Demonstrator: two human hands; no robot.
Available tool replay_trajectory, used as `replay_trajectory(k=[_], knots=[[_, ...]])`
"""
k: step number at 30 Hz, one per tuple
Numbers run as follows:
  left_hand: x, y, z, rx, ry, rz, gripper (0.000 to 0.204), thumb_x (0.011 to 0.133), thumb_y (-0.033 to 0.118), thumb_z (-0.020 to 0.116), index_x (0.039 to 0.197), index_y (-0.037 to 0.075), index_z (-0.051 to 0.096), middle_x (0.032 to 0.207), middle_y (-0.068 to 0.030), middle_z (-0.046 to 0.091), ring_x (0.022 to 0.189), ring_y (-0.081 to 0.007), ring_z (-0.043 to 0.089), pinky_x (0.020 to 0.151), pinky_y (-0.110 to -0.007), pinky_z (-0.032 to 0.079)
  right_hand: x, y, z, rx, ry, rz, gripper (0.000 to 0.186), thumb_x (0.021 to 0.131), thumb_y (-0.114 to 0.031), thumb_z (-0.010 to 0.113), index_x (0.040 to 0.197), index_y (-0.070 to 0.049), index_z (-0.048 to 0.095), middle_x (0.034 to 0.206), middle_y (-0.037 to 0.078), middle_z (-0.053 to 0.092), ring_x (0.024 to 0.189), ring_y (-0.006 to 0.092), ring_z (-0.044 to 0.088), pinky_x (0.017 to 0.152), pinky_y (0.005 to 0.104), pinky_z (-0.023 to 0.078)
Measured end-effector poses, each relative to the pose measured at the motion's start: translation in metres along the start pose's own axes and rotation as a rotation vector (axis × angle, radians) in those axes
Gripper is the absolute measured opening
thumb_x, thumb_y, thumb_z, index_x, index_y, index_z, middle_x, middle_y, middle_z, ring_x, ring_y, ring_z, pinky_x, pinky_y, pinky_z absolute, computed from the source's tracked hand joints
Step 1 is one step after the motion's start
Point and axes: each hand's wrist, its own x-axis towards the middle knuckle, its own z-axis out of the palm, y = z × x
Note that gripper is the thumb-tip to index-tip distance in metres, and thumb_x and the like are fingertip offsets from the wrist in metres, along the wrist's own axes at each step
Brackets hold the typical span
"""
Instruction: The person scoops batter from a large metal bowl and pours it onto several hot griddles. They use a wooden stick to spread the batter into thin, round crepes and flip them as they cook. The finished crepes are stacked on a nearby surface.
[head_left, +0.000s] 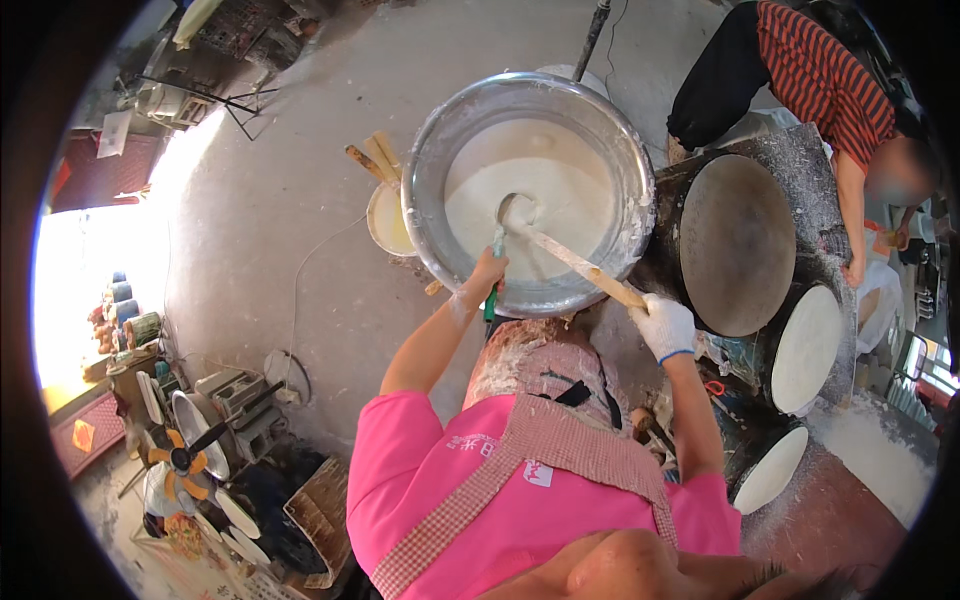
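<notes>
A large metal basin (425, 215) of white batter (540, 160) stands before me. My right hand (664, 325), in a white glove with a blue cuff, is closed round the end of a long wooden-handled ladle (585, 268). Its batter-coated head lies over the batter near the middle of the basin. Bare and closed, my left hand (487, 275) holds a green-handled tool (491, 303) at the basin's near rim. The tool's far end, smeared with batter, reaches up close to the ladle's head; I cannot tell whether they touch or what kind of tool it is.
Left of the basin, a small bucket (388, 222) has wooden sticks (378, 158) by it. On the right are a large round griddle (738, 245) and white round surfaces (805, 348). Another person (830, 75) in a striped shirt bends there. A fan (180, 460) stands lower left.
</notes>
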Motion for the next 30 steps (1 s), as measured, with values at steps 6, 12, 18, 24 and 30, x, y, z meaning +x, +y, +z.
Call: replay_trajectory(k=[6,12,18,24,30], knots=[[-0.022,0.028,0.018,-0.290,-0.177,-0.267,0.012,0.088,0.019,0.045,0.093,0.014,0.035,0.052,0.0004,0.031,0.035,-0.0092,0.028,0.028,-0.022,0.024,-0.021,0.004,0.043,0.096,-0.101,0.170,0.033,0.078,-0.041,0.053,0.081,-0.009,0.062,0.070,0.017,0.061,0.066,0.0339,0.060,0.061,0.0433,0.046],[-0.119,0.090,0.035,-0.725,-0.438,-0.335,0.020,0.090,0.028,0.046,0.080,0.020,0.031,0.052,0.0042,0.027,0.037,-0.0035,0.024,0.027,-0.017,0.017,-0.066,0.018,0.006,0.404,0.211,0.059,0.023,0.075,-0.027,0.062,0.085,-0.006,0.063,0.067,0.016,0.060,0.061,0.0305,0.059,0.056,0.0372,0.046],[-0.305,0.182,0.082,-0.510,-0.372,0.259,0.008,0.090,0.027,0.046,0.091,0.021,0.041,0.054,0.0058,0.030,0.036,-0.0007,0.022,0.025,-0.015,0.015,-0.066,0.032,-0.079,0.643,0.583,-0.141,0.023,0.074,-0.014,0.065,0.093,0.000,0.062,0.075,0.018,0.062,0.064,0.0235,0.061,0.061,0.0314,0.048],[-0.420,0.243,0.085,-0.182,-0.276,0.811,0.027,0.092,0.025,0.042,0.118,0.026,0.038,0.054,0.0053,0.030,0.036,-0.0014,0.023,0.026,-0.015,0.015,-0.058,0.032,-0.180,0.901,0.829,-0.259,0.024,0.076,-0.009,0.064,0.096,0.003,0.061,0.077,0.008,0.063,0.064,0.0118,0.057,0.061,0.0260,0.047],[-0.362,0.193,0.047,-0.105,-0.172,0.832,0.026,0.090,0.020,0.045,0.114,0.021,0.033,0.050,0.0022,0.032,0.031,-0.0059,0.029,0.024,-0.019,0.020,-0.066,0.018,-0.102,1.325,0.338,-0.140,0.019,0.075,-0.009,0.065,0.092,0.001,0.063,0.064,-0.001,0.054,0.049,0.0015,0.041,0.041,0.0171,0.030]])
